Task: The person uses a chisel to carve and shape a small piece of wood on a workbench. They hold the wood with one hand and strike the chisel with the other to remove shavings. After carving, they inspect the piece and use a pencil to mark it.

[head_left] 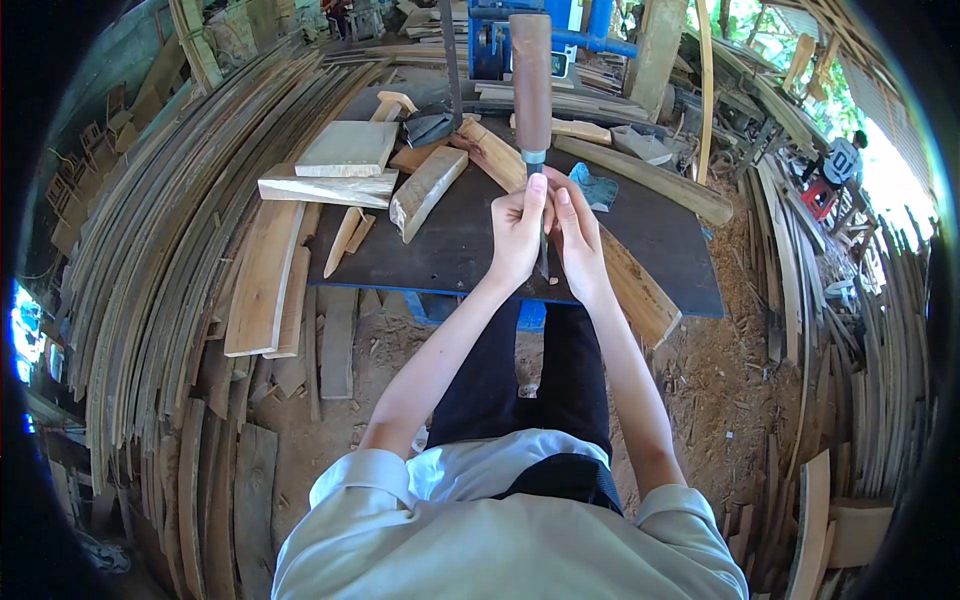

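A chisel [532, 85] with a brown wooden handle and a light blue ring stands nearly upright over the table's near edge, its handle up and its narrow blade down. My left hand [517, 238] pinches it just below the ring, thumb pointing up along the metal. From the other side my right hand [580, 240] closes round the blade, its fingers partly hidden. The dark blade tip shows below the hands, close to the dark tabletop [455, 255]. Behind and beside my right hand, a long wooden board [637, 287] lies slanted across the table and overhangs its near edge.
Wood blocks [345, 150] are stacked at the table's left, beside a loose block [428, 193] and a pointed stick [345, 243]. A blue cloth [597, 188] lies past my right hand. A blue machine [490, 45] stands behind. Long planks [170, 250] line the left; a person [840, 160] sits far right.
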### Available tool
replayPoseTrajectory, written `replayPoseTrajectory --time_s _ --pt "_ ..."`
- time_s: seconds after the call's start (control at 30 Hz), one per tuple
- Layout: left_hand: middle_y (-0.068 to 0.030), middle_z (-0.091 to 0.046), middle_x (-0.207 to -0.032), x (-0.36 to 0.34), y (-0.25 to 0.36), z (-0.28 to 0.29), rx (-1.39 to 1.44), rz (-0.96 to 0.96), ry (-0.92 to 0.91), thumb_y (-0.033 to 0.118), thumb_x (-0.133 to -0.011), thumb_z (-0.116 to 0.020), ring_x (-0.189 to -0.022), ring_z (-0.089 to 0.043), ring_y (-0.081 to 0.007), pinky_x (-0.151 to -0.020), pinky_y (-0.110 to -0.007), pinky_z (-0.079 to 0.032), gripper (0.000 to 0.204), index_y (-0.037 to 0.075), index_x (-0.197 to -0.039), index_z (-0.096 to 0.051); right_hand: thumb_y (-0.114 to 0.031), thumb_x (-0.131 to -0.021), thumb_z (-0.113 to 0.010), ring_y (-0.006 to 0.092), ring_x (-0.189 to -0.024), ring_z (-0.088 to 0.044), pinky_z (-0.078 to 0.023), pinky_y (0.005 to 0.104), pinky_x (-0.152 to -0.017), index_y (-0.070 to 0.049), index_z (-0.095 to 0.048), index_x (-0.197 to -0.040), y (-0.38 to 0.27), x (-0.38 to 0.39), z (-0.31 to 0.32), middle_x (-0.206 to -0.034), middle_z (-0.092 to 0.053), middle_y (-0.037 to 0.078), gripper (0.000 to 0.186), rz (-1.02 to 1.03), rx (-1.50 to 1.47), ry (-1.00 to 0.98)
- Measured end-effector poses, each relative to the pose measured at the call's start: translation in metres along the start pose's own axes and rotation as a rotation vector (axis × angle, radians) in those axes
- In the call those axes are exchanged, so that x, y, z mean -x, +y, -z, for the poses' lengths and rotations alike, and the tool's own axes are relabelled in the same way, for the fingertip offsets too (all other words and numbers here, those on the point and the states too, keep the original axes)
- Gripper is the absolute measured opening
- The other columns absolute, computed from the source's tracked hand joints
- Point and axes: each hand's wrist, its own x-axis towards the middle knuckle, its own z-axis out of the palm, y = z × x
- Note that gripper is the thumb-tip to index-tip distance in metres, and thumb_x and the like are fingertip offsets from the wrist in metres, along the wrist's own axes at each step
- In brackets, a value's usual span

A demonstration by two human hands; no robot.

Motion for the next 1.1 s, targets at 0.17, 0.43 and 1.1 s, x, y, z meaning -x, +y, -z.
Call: replayPoseTrajectory --time_s 0.17,0.43,1.1 --pt "-0.0006 -0.051 -0.065 -0.004 0.011 -0.007 -0.040 0.021 -0.011 0.034 -0.103 -0.042 -0.059 -0.043 -0.0052 -0.055 -0.024 -0.033 0.058 0.004 -0.054 -0.049 -0.032 -0.103 -0.042 0.0088 -0.109 -0.049 -0.039 0.0235 -0.094 -0.002 -0.044 -0.136 0.015 0.012 0.011 -0.116 -0.056 0.004 0.045 -0.115 -0.171 -0.017" --pt "-0.0017 -0.047 -0.075 -0.026 0.025 0.002 -0.110 -0.121 0.167 0.034 -0.103 -0.042 -0.076 -0.054 -0.0109 -0.073 -0.028 -0.046 0.033 0.003 -0.097 -0.051 -0.019 -0.099 -0.051 0.0128 -0.107 -0.053 -0.040 0.0302 -0.097 0.000 -0.048 -0.125 0.022 0.018 0.011 -0.110 -0.058 0.006 0.031 -0.016 -0.259 0.029" --pt "0.0003 -0.033 -0.060 0.004 0.014 0.060 0.034 -0.064 0.249 0.060 -0.097 -0.033 -0.046 -0.030 -0.0088 -0.044 -0.026 -0.028 0.055 0.007 -0.080 -0.038 -0.031 -0.094 -0.049 0.0119 -0.062 -0.032 -0.031 0.0295 -0.066 -0.016 -0.033 -0.064 0.020 0.024 0.024 -0.061 -0.030 -0.002 0.036 -0.111 -0.835 -0.008"
